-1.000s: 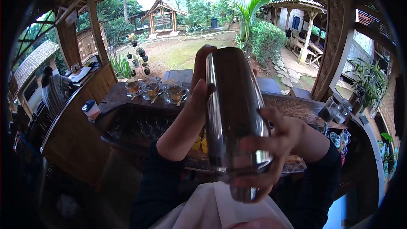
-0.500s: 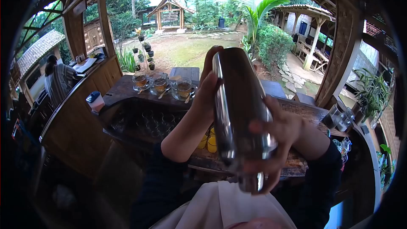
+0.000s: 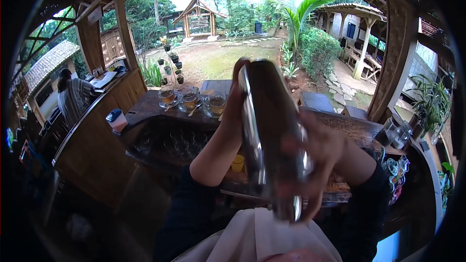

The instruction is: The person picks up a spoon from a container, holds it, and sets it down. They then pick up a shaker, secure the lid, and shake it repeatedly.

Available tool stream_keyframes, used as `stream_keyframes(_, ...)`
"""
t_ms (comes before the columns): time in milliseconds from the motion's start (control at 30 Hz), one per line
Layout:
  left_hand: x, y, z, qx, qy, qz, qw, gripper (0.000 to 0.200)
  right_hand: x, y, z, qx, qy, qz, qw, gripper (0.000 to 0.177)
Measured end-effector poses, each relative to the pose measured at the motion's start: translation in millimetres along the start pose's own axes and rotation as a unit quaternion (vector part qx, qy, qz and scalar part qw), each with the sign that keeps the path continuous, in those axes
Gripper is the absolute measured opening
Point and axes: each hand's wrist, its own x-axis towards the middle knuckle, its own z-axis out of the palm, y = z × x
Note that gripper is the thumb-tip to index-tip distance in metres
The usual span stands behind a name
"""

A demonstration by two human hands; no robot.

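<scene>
A steel cocktail shaker [image 3: 269,111] is held up close in front of me, tilted, its narrow cap end pointing down toward my chest. My left hand [image 3: 238,90] is closed around the wide end, on the shaker's far left side. Around the lower part and the cap wraps my right hand [image 3: 318,153], somewhat blurred. Behind my left forearm, a yellow cup [image 3: 238,163] shows on the wooden counter [image 3: 340,126]. Further back stand three glass cups of brownish drink on saucers, among them a glass cup [image 3: 214,102] nearest my left wrist.
Several upturned glasses [image 3: 187,140] sit in a dark recess at left. A lidded container [image 3: 116,120] stands on the corner. Glass jars [image 3: 393,133] are at the right end. Another person [image 3: 73,97] is at a side counter.
The shaker and both hands remain together, with slight blurred motion. My view has shifted a little, so the background sits slightly lower and further right. Less of the yellow cups shows.
</scene>
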Motion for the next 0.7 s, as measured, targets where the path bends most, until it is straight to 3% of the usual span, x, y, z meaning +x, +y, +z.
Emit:
stream_keyframes(33, 11, 2, -17, -0.054, 0.04, -0.094, 0.993, 0.046, -7, 5, -17, 0.135, -0.054, 0.232, 0.962, 0.061)
stream_keyframes(67, 19, 4, -39, -0.107, 0.08, -0.185, 0.974, 0.045, -14, 13, -26, 0.105, -0.132, 0.413, 0.895, 0.062)
stream_keyframes(100, 30, -14, -53, 0.161, 0.137, -0.075, 0.975, 0.044, -38, 24, -3, -0.141, -0.183, 0.311, 0.922, 0.072)
stream_keyframes(133, 35, -22, -94, -0.03, 0.126, -0.151, 0.98, 0.045, -39, 27, 5, -0.142, -0.18, 0.308, 0.923, 0.072)
stream_keyframes(200, 37, -32, -88, -0.179, 0.101, -0.126, 0.97, 0.046, -38, 30, 14, -0.018, 0.008, 0.524, 0.852, 0.07)
stream_keyframes(233, 34, -23, -74, -0.174, 0.095, -0.126, 0.972, 0.046, -24, 23, 11, -0.05, -0.06, 0.488, 0.869, 0.073)
stream_keyframes(300, 4, -6, -42, 0.064, 0.173, -0.153, 0.971, 0.053, 14, 1, -5, 0.009, -0.136, 0.404, 0.905, 0.068)
stream_keyframes(333, -4, -6, -28, 0.065, 0.172, -0.15, 0.971, 0.053, 17, -10, -6, 0.029, -0.142, 0.287, 0.947, 0.065)
stream_keyframes(367, -12, -6, -16, -0.003, 0.06, -0.086, 0.994, 0.058, 10, -9, 6, -0.126, -0.1, 0.006, 0.987, 0.065)
stream_keyframes(400, -15, -5, -10, -0.069, -0.055, -0.02, 0.996, 0.062, 3, -6, 8, -0.125, -0.099, 0.003, 0.987, 0.065)
stream_keyframes(433, -17, -4, -20, -0.071, -0.031, -0.018, 0.997, 0.067, -3, -3, 7, -0.078, -0.073, 0.026, 0.994, 0.063)
stream_keyframes(467, -10, 2, -22, -0.159, 0.012, -0.105, 0.982, 0.064, -7, 0, 5, -0.031, -0.044, 0.053, 0.997, 0.061)
stream_keyframes(500, 4, 8, -37, -0.176, 0.023, -0.154, 0.972, 0.059, -8, 9, 3, 0.129, 0.006, 0.27, 0.954, 0.057)
stream_keyframes(533, 14, 8, -61, -0.194, 0.034, -0.202, 0.959, 0.053, -17, 20, -7, 0.117, -0.071, 0.423, 0.896, 0.053)
stream_keyframes(567, 20, -6, -82, -0.037, 0.059, -0.089, 0.994, 0.045, -31, 26, 14, -0.033, -0.055, 0.422, 0.904, 0.061)
stream_keyframes(600, 24, -5, -75, -0.19, 0.172, -0.186, 0.949, 0.043, -35, 30, 29, 0.022, 0.057, 0.576, 0.815, 0.089)
stream_keyframes(667, 19, -9, -64, -0.011, 0.35, -0.189, 0.917, 0.031, -40, 31, 27, 0.03, 0.096, 0.614, 0.783, 0.09)
stream_keyframes(700, 16, -5, -57, -0.007, 0.348, -0.19, 0.918, 0.031, -33, 26, 23, 0.008, 0.05, 0.542, 0.839, 0.087)
